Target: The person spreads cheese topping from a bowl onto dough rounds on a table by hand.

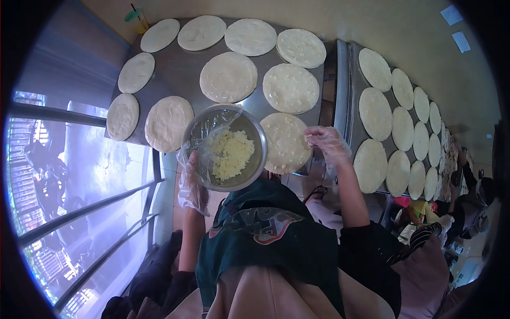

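My left hand (193, 178), in a clear plastic glove, grips the left rim of a round metal bowl (258, 154). Crumbly pale-yellow filling (232, 154) lies in the bowl, and clear plastic film covers part of its left side. My right hand (325, 142), also gloved, is over the right edge of a round flat dough (287, 143) dotted with small pale bits. Its fingertips are pinched together; what they hold, if anything, is too small to make out. Just behind lies another dotted dough round (290, 88).
More dough rounds (228, 77) lie on the metal table (175, 69). A second metal table (355, 80) on the right bears several rounds. A drink cup (139, 22) stands at the back left. Other people (470, 204) are at the far right. Metal rails (95, 210) run along the left.
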